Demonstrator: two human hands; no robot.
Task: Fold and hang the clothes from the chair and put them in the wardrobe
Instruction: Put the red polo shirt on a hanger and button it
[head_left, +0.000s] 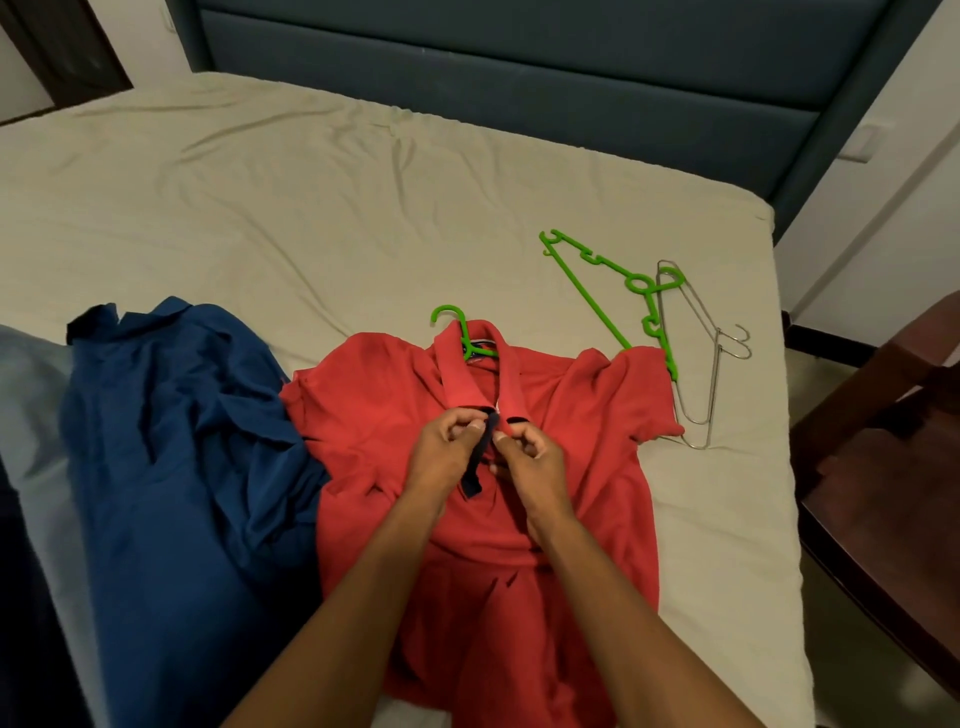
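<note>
Both hands' fingers pinching red polo (571, 499) placket, left hand (441, 452), right hand (530, 457), blue shirt (182, 441) beside, spare hangers (691, 353) near

A bed (363, 197) under a wrinkled cream sheet is filling most of the room; a padded blue-grey headboard (519, 67) is standing behind it against pale walls (893, 171); a dark wooden chair (883, 441) is sitting just beside the bed's right edge; a dark doorway (62, 47) is showing at far left; dim, warm light is falling evenly.
</note>
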